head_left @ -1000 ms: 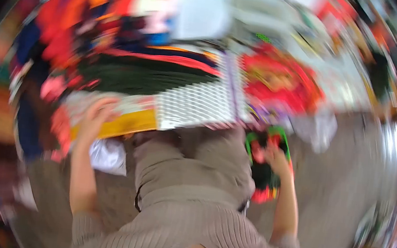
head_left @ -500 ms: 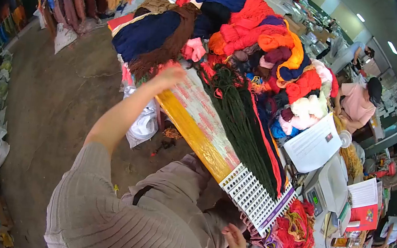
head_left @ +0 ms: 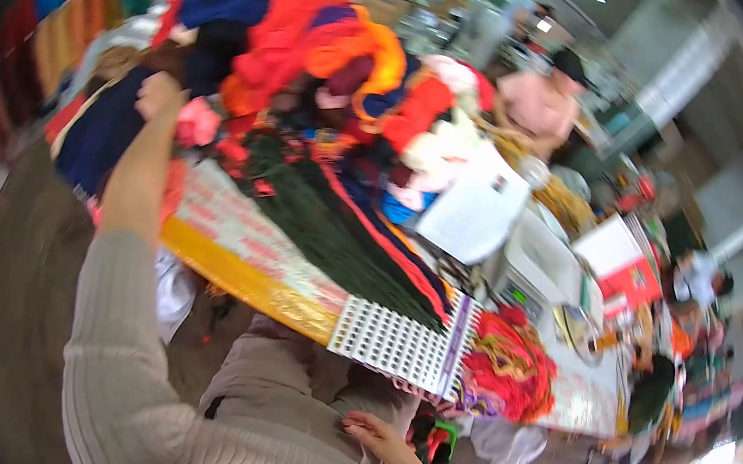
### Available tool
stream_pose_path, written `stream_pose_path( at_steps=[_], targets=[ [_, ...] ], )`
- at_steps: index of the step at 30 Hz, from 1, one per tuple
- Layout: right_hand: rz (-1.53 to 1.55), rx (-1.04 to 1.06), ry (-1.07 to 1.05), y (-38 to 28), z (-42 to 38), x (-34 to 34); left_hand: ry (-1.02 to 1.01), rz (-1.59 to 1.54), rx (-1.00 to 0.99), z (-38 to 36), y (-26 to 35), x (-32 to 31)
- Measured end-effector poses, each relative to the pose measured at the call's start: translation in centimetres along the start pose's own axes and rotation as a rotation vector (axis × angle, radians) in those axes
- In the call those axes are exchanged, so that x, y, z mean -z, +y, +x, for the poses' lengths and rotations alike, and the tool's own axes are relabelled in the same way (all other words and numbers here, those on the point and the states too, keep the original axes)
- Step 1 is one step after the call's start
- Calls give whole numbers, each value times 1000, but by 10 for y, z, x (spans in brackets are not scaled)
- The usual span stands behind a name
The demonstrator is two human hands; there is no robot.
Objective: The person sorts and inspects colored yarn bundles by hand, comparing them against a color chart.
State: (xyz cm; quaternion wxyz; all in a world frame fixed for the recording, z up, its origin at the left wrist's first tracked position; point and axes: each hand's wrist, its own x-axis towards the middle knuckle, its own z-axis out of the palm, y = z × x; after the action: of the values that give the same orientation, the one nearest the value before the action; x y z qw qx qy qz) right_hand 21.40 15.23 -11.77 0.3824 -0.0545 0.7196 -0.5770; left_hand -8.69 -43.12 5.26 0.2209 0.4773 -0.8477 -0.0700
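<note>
At the far left of the table my left hand [head_left: 161, 97] reaches onto the yarn pile, its fingers curled at the brown yarn [head_left: 165, 64], beside the navy yarn hank [head_left: 106, 127]. Motion blur softens its fingertips. My right hand [head_left: 376, 437] hovers near my lap, fingers loosely extended, holding nothing. Dark green yarn [head_left: 313, 216] lies lengthwise on the table, with coral-red strands [head_left: 387, 257] along its far side. Across its near end lie white cards with rows of dark dots [head_left: 390, 341]. A small pink bundle [head_left: 197, 123] sits right of my left hand.
Red, orange and white yarn [head_left: 289, 32] is heaped at the back. A printed sheet [head_left: 474, 209], a scale [head_left: 517, 292] and a tangled red yarn ball [head_left: 508, 365] are to the right. Yellow tape [head_left: 245, 281] covers the near edge. A person in pink [head_left: 540, 109] sits across.
My left hand has moved from the bare near part of the table up to the brown yarn. The view has turned right. My right hand has shifted over my lap.
</note>
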Motion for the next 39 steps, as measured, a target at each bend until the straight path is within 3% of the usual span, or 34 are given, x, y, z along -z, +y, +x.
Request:
stream_pose_path(
  at_steps=[1,4,6,7,8,10,11,12,13,14,15,16,17,21,24,28,31,32,33,34,35,36,37,38,39],
  targets=[
    [-11,-38,2,3,-1,-2,79,-7,-14,19,-6,-25],
    [-14,-9,-2,18,-2,-4,20,-64,-61,55,-24,-46],
    [-4,-55,-2,1,-9,-6,-61,-102,-195,119,-56,-80],
    [4,-55,-6,10,-5,-5,-40,-168,-375,148,-71,-88],
    [-33,-10,4,16,-3,-5,-122,-337,-407,208,-98,-122],
    [-83,-4,-1,8,-3,-3,-199,-1061,-465,238,-118,-123],
    [-208,53,18,4,-4,-3,-298,-1178,-232,186,-103,-63],
    [-159,80,92,3,-3,-2,-338,-1196,-318,189,-107,-47],
    [-192,114,49,4,-3,-2,-587,-1332,-377,207,-115,-44],
    [-229,146,0,4,-4,-2,-667,-1394,-452,225,-123,-38],
    [-228,151,3,6,-1,-2,-754,-1346,-217,238,-127,-23],
    [-230,173,-1,-1,-1,-2,-854,-1289,-371,241,-135,-1],
    [-238,191,-17,-10,-1,-2,-1050,-1319,-276,254,-137,12],
    [-247,388,-89,-34,11,-7,-1077,-1244,-578,272,-98,17],
    [-214,589,-169,-62,26,-18,-1050,-1191,-813,214,-64,36],
    [34,740,-252,-109,41,-46,-988,-1098,-1065,-12,6,137],
    [145,760,-286,-141,45,-65,-883,-930,-1127,-108,-27,212],
    [237,709,-396,-146,50,-71,-850,-871,-1144,-121,-47,229],
    [418,712,-481,-154,45,-76,-1153,-1155,-763,-206,-47,225],
    [501,764,-494,-155,47,-81,-1686,-982,-1095,-209,-51,197],
    [607,761,-583,-164,35,-73,-1757,-249,-1238,-253,-11,229],
    [679,798,-484,-160,27,-71,-1860,-168,-1436,-292,4,219],
    [859,815,-372,-167,8,-67,-1970,-317,-1423,-317,1,195],
    [839,890,-216,-162,0,-59,-2147,-449,-1218,-335,1,174],
    [917,971,-53,-149,1,-58,-2222,-471,-1178,-347,2,154]
  ],
)
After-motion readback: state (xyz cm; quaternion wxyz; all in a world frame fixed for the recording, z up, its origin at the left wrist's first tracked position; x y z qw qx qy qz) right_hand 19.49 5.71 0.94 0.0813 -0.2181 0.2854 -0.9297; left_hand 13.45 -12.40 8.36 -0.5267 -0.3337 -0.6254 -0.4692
